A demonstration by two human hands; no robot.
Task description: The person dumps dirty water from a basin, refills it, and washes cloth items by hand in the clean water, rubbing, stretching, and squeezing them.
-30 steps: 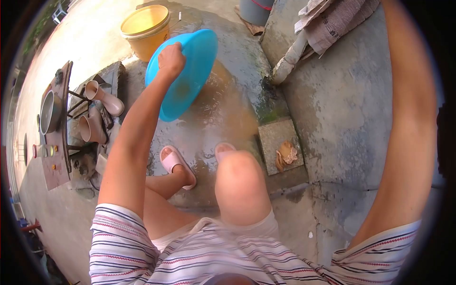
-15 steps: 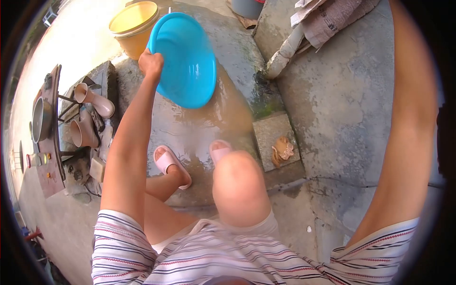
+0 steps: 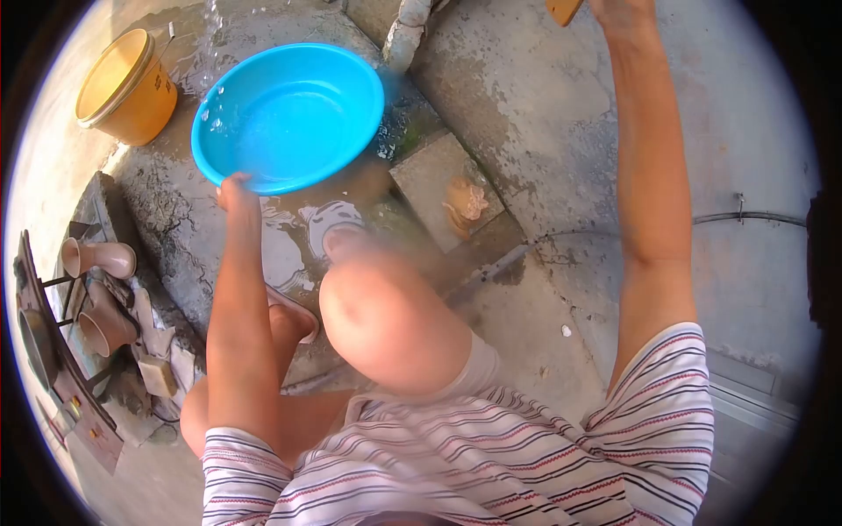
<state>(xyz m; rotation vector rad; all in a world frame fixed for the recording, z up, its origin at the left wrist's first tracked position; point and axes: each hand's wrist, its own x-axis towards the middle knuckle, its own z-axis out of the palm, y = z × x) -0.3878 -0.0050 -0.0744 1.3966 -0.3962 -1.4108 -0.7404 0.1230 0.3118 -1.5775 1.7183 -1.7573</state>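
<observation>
My left hand (image 3: 235, 188) grips the near rim of a round blue plastic basin (image 3: 294, 123). The basin is tilted, its hollow facing me, and only a wet sheen shows inside. Water drops (image 3: 213, 39) fly in the air beyond its left rim. At the top edge, my right hand (image 3: 621, 10) is partly cut off, its fingers mostly out of sight. Beside it, a flat orange-brown piece (image 3: 564, 9) sticks out, apparently held; its kind cannot be made out.
A yellow bucket (image 3: 132, 88) stands at upper left. Beige boots (image 3: 103, 320) and a low table (image 3: 66, 386) are at left. A crumpled tan cloth (image 3: 465, 203) lies on a stone slab (image 3: 421, 180). The concrete floor (image 3: 281, 223) is wet; a dark hose (image 3: 745, 216) runs along the right.
The basin has swung from steeply tilted to flatter, my left hand moving to its near rim. Water drops have appeared. My right hand has come into view at the top. The view has shifted.
</observation>
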